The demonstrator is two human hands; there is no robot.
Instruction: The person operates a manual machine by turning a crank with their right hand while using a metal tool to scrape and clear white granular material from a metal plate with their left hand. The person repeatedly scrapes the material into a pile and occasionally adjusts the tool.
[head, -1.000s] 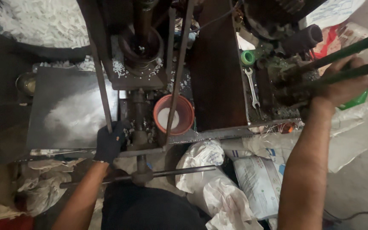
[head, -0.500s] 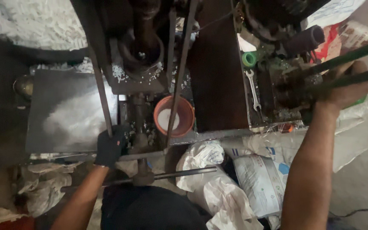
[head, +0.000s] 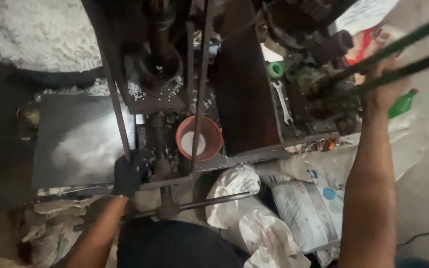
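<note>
Left hand (head: 129, 173), in a dark glove, is wrapping closed around the thin steel rod (head: 116, 106) at about 7 o'clock of the orange bowl (head: 199, 139), which is sitting mid-worktop under the press. Right hand (head: 384, 88) is curling onto the green lever bars (head: 398, 59) up at 2 o'clock. I'd say keeping both grips firm and the gloved fingers clear of the die is what's mattering here. The lever ends are running out of frame, and the dark machine top is too murky to read.

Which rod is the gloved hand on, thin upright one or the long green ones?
The thin dark upright rod left of the orange cup. The gloved left hand grips its lower end; the green bars are at the bare right hand.
</note>
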